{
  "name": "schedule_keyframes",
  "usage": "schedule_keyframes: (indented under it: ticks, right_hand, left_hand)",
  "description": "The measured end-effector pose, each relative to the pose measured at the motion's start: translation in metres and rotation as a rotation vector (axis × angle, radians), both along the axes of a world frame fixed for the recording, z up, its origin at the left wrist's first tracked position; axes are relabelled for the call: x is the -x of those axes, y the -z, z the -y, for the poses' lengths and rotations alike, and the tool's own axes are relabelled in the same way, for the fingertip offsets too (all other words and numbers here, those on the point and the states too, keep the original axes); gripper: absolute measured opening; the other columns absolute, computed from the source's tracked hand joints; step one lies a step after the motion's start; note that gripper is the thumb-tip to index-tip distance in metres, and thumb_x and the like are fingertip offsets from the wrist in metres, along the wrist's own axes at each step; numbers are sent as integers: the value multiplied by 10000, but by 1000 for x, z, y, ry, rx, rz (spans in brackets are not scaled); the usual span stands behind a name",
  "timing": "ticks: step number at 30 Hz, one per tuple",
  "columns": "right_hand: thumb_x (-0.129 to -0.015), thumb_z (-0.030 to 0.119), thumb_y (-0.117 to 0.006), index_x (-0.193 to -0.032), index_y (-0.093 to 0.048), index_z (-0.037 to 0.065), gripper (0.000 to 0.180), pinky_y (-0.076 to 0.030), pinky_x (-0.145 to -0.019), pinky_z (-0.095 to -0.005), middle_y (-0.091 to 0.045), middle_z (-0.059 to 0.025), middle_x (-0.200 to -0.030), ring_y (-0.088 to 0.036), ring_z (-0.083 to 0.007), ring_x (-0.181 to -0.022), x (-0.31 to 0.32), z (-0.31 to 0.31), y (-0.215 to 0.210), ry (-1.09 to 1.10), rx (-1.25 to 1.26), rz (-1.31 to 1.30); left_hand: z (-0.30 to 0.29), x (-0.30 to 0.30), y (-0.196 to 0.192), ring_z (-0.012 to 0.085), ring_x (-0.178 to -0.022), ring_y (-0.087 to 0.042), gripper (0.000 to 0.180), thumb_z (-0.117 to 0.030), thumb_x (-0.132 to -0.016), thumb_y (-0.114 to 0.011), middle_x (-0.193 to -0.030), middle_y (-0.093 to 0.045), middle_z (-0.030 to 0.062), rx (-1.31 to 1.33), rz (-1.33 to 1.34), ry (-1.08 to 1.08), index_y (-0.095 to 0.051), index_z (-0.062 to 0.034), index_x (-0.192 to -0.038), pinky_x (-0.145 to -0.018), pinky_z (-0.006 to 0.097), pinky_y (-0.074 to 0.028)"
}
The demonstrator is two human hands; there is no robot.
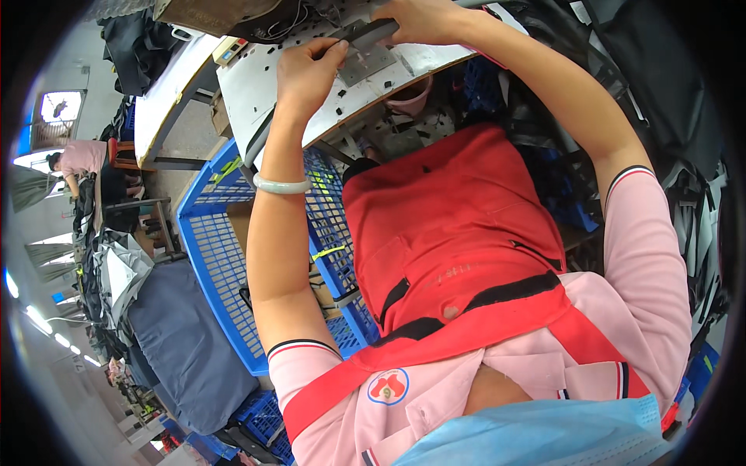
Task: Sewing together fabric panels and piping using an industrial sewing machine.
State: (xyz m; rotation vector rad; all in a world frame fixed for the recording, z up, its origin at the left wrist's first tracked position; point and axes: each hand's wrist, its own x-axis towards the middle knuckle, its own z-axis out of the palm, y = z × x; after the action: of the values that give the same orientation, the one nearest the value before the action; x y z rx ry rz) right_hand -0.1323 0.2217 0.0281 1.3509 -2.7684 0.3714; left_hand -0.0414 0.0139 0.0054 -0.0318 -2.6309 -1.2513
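A dark grey strip (pixel 374 34), apparently fabric or webbing, stretches between my hands at the far edge of the view. My left hand (pixel 305 76) pinches its left end between thumb and fingertips, and a pale bangle (pixel 281 185) circles that forearm. At the strip's right end my right hand (pixel 426 20) is closed on it, its fingers partly cut off by the upper edge. Just below the strip, a metal plate (pixel 368 67) is set into the white worktable (pixel 256 87). Small black scraps are scattered over the tabletop.
A small beige control box (pixel 229 51) stands at the table's left edge. Left of my lap is a blue plastic crate (pixel 225 256); a pink basin (pixel 409 97) sits under the table. Black material (pixel 653 70) hangs at right. Another person (pixel 81 159) works far left.
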Motion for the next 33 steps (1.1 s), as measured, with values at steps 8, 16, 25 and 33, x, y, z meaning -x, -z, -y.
schedule_keyframes:
  ticks: [8,16,25,33]
  right_hand:
    - [-741,304,-691,-970,-709,59,336,-518,-720,-455,-677,-215,-843,-657,-384,-830,21,4,6,-39,48,-38]
    - [-746,360,-700,-1042,-713,79,407,-516,-734,-445,-677,-210,-855,-656,-373,-856,13,18,-16,23,-22,-36]
    - [-730,117,-681,-985,-675,104,255,-525,-781,-424,-654,-147,-989,-635,-313,-951,-52,-8,39,-208,341,-209]
    - [-749,217,-668,-874,-664,114,162,-529,-740,-417,-667,-63,-767,-670,-270,-856,-129,49,67,-461,-375,-247]
  left_hand:
    - [4,16,1,79,-544,-561,289,-269,-867,-680,-694,-689,50,-26,11,-18,-738,-15,-994,-532,238,-453]
    - [23,36,6,93,-573,-578,243,-198,-848,-682,-709,-690,70,-162,17,-13,-744,2,-970,-554,244,-474]
    - [21,-4,-7,196,-605,-639,283,-275,-867,-655,-731,-692,135,355,-43,32,-731,-14,-947,-619,320,-505]
    - [-49,-25,-19,131,-735,-644,308,-277,-958,-594,-811,-694,45,-174,21,225,-709,1,-1028,-679,274,-529]
